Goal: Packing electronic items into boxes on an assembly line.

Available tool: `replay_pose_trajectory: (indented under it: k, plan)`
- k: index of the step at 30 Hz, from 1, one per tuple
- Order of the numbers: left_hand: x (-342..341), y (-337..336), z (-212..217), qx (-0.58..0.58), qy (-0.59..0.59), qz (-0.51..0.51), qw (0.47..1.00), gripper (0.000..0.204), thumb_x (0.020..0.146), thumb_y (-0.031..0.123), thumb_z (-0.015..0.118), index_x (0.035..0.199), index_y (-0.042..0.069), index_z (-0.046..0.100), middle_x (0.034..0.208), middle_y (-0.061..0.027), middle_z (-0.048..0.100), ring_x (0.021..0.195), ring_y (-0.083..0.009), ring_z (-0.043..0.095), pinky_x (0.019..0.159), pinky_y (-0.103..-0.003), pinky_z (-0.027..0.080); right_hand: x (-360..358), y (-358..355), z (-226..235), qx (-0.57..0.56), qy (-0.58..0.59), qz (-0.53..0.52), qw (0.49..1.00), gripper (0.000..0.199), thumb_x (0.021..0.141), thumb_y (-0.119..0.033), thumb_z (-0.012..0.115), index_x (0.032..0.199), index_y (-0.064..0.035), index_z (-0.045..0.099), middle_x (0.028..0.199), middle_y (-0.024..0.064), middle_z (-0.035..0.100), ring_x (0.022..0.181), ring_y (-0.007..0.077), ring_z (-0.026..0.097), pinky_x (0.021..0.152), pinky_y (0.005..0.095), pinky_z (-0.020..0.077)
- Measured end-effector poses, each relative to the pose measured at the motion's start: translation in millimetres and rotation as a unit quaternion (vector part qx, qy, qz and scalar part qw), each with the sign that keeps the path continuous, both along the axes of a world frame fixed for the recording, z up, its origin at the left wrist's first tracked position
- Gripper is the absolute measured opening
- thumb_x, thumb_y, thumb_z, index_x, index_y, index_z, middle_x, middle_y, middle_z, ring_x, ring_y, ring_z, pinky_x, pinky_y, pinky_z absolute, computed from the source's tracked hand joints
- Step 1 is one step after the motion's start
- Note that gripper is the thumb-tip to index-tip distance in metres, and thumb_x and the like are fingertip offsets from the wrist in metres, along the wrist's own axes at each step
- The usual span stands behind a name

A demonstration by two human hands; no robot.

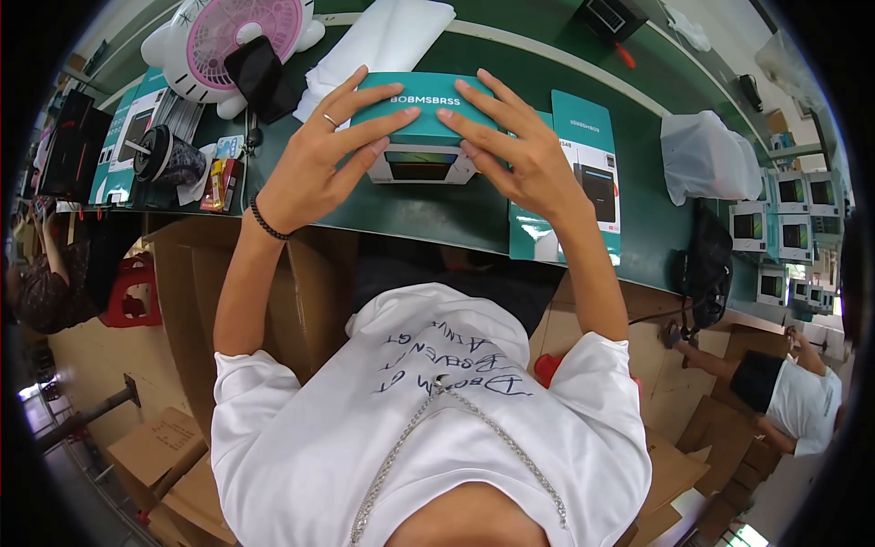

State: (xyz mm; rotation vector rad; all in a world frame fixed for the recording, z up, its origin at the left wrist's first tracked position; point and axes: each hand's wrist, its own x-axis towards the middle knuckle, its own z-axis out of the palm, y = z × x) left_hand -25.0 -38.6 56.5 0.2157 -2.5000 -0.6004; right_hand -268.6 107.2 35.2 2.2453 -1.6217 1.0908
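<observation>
A teal and white carton box (426,134) sits on the green table in front of me, with a tablet-like device printed on its front. My left hand (330,157) grips its left side, fingers spread over the teal top and thumb at the front edge. From the right, my right hand (521,150) holds it the same way, fingertips on the top. Beside my right wrist lie flat teal and white printed packages (597,187), partly covered by my forearm. White sheets (387,36) lie behind the box.
Left on the table (365,211) are a pink and white fan (241,46), a black phone (262,80) and a dark cup (175,162). A white plastic bag (709,159) and several stacked boxes (793,219) stand right. An open cardboard carton (214,292) is below the edge. People are at both sides.
</observation>
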Motion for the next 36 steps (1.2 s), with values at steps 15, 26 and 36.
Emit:
replay_pose_trajectory:
  k: [15,26,36]
  plan:
    - [-2,5,10,-0.122,-0.065,-0.008,0.990,0.053,0.090,0.000,0.065,0.141,0.012,0.060,0.151,-0.0133,0.052,0.143,-0.0387,0.044,0.112,-0.046,0.043,-1,5,-19,0.002,-0.085,0.040,0.996,0.064,0.074,-0.011,0.086,0.134,-0.0245,0.068,0.152,0.0098,0.052,0.146,0.0421,0.039,0.111,0.0481,0.0472]
    - [-37,25,7,0.001,0.232,0.009,0.973,0.063,0.100,0.019,0.059,0.152,-0.005,0.033,0.158,-0.0257,0.037,0.147,-0.0400,0.037,0.118,-0.054,0.032,-29,50,20,-0.159,-0.160,-0.033,0.974,0.066,0.065,-0.006,0.090,0.127,-0.0185,0.072,0.153,0.0138,0.050,0.147,0.0434,0.037,0.116,0.0524,0.0406]
    - [-102,53,-71,0.180,0.101,0.036,0.978,0.055,0.102,0.009,0.047,0.153,-0.002,0.030,0.149,-0.0240,0.046,0.137,-0.0358,0.046,0.109,-0.047,0.041,-293,307,171,-0.338,0.223,-0.594,0.695,0.045,0.084,-0.006,0.077,0.126,0.0000,0.063,0.134,0.0185,0.063,0.121,0.0313,0.061,0.096,0.0348,0.0513]
